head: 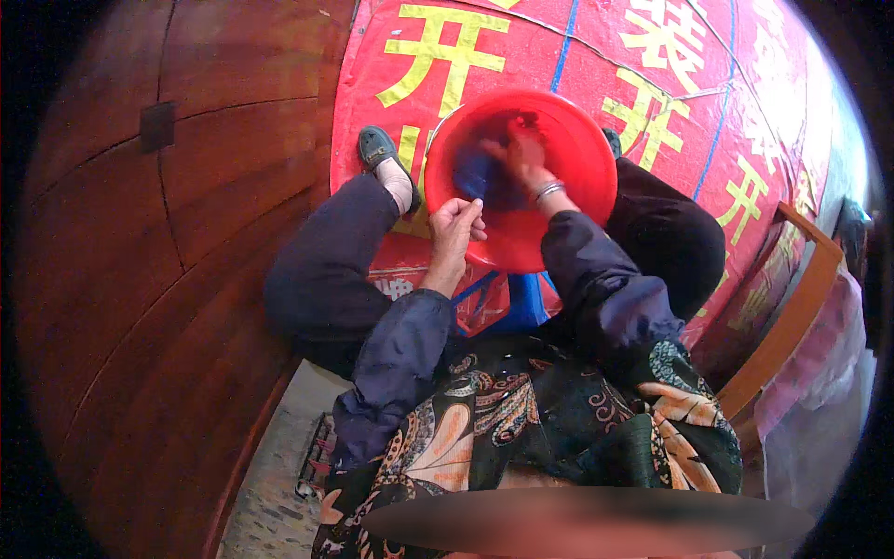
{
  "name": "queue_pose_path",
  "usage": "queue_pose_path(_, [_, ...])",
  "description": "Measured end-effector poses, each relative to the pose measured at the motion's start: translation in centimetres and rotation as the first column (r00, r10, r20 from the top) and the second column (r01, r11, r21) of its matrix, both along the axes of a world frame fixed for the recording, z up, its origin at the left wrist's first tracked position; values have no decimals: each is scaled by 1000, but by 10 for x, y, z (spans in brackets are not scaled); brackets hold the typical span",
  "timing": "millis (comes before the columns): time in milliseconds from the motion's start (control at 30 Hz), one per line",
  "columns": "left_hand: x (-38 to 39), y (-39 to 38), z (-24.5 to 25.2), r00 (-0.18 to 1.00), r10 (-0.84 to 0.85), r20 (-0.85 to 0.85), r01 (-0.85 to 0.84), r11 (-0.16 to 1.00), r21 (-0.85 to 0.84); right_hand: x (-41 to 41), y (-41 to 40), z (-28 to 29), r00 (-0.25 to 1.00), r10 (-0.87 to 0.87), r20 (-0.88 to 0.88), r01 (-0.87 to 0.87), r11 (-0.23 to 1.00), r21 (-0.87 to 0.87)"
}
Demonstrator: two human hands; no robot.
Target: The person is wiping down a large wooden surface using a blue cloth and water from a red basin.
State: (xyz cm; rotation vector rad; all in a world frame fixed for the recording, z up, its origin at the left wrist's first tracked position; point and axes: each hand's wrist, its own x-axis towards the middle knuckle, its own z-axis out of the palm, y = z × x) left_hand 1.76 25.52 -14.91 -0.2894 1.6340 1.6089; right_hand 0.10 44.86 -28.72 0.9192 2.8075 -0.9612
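A round red plastic basin or bucket (510, 241) stands between my knees, above a blue plastic support (525, 300). Dark contents (485, 168), partly blue, lie inside it; blur and shade hide what they are. My right hand (522, 152), with a bracelet at the wrist, reaches inside among these contents, blurred, so its grip does not show clearly. At the near left rim is my left hand (457, 222), its thumb and forefinger pinched together. Whether something small or thin is between those fingertips cannot be made out.
Red sheeting with large yellow characters (447, 52) covers the floor ahead, with cords (594, 49) across it. Dark reddish-brown wooden panels (230, 175) rise at the left. A curved wooden bar (789, 321) and pinkish translucent plastic (814, 356) are at the right.
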Motion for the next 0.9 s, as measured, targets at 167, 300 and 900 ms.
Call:
queue_pose_path(167, [5,-8,1,999,-8,47,8,1000,0,28,-58,-15,946,284,154,-273,958,-89])
queue_pose_path(300, [13,9,-1,992,-92,82,86,994,70,68,-29,-56,911,379,164,-391,919,45])
queue_pose_path(900, [-56,19,-141,880,-92,466,-250,744,619,60,-94,132,948,43,-314,-139,947,-288])
